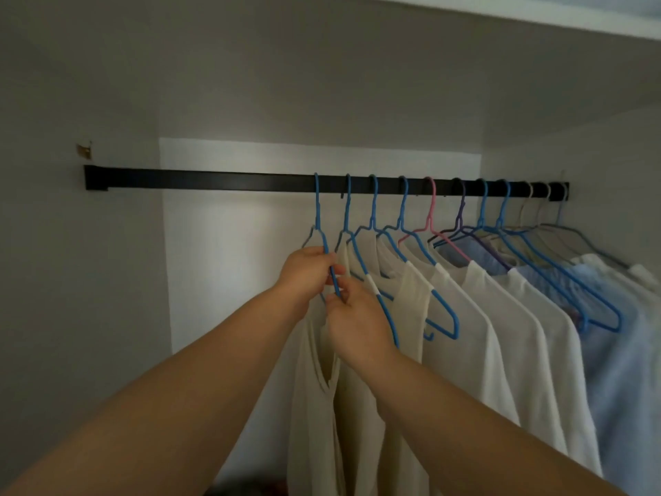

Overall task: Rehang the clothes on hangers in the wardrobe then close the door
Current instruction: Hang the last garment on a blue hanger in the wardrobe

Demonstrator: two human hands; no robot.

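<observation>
Both forearms are stretched up toward the rail [214, 180]. Below the rail, the right hand [352, 322] is seen with fingers pinched on the lower arm of the leftmost blue hanger [323, 241], the cream garment [318, 388] draped beneath it. Just above, the left hand [307, 272] is curled around the same hanger's arm. The hanger's hook is looped over the rail. Further right along the rail, a row of hung shirts [500, 316] is lined up, with pale blue clothes [626, 352] at the far end.
</observation>
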